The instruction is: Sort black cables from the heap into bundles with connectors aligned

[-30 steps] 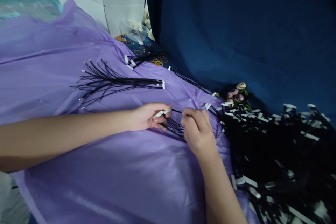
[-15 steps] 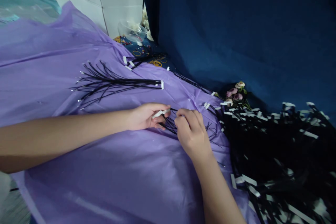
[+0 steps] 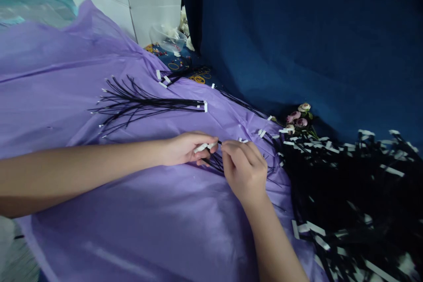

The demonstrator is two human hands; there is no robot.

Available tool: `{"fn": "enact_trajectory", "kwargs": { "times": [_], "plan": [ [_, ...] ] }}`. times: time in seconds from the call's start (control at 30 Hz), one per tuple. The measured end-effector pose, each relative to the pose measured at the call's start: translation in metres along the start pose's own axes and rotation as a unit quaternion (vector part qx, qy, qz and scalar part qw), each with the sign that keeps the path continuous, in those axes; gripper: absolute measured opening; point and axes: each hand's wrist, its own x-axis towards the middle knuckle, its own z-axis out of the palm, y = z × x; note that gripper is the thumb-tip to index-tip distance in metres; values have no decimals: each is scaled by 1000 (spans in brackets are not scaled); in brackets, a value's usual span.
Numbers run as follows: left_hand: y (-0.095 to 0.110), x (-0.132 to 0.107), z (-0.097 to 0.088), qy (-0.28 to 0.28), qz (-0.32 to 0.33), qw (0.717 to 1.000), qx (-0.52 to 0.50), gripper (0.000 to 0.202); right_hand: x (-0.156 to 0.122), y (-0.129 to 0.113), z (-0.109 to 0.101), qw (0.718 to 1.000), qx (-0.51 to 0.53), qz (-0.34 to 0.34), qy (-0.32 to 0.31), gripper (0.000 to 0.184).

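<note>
My left hand [image 3: 187, 149] is closed around the tagged end of a bundle of thin black cords [image 3: 216, 161], with white tags [image 3: 202, 147] showing between its fingers. My right hand [image 3: 246, 169] pinches a black cord just beside the left fingertips. Its fingers hide part of the bundle, whose loose ends come out behind it on the right. White tags [image 3: 243, 141] also show just past the right knuckles. Beyond my hands, a fanned bundle of black cords [image 3: 152, 103] with shiny tips lies on the purple cloth [image 3: 148, 224].
A large heap of black cords [image 3: 350, 185] with white tags lies at the right. Artificial roses [image 3: 300, 116] sit behind it, against a dark blue curtain [image 3: 297, 39]. Farther back are rubber bands [image 3: 197, 79], scattered beads and a clear plastic bowl [image 3: 168, 37].
My right hand has shifted slightly right and down, and its fingertips now pinch close to the left thumb. White tags have come into view behind the right knuckles. My left hand keeps its hold.
</note>
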Motion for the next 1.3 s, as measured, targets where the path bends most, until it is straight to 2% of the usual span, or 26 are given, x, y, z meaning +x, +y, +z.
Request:
{"fn": "enact_trajectory", "kwargs": {
  "times": [0.27,0.47,0.63,0.7,0.8,1.0,1.1,1.23,1.3],
  "plan": [
    [-2,-2,0,-9,3,1000,-1,26,0,-1,1,999,30,12,3,17],
    [-3,-1,1,16,20,1000,2,27,0,-1,-3,999,-23,15,-18,17],
    [-7,2,-2,26,56,997,-41,26,1,-9,-7,995,-87,-1,47,18],
    [-7,2,-2,41,73,995,-53,27,1,-12,-7,996,-85,-7,31,17],
    [-7,1,0,64,94,992,-61,26,0,-13,-5,995,-97,11,-30,12],
    [-6,1,1,72,107,990,-64,26,-3,-11,-1,985,-145,42,-87,9],
    [-6,1,1,71,107,990,-61,25,-3,-12,-3,975,-209,47,-67,10],
    [-6,1,3,77,102,990,-56,24,-1,-16,-9,946,-314,67,-42,15],
    [-6,1,4,78,102,990,-52,24,-1,-17,-12,940,-330,81,-30,16]
  ]
}}
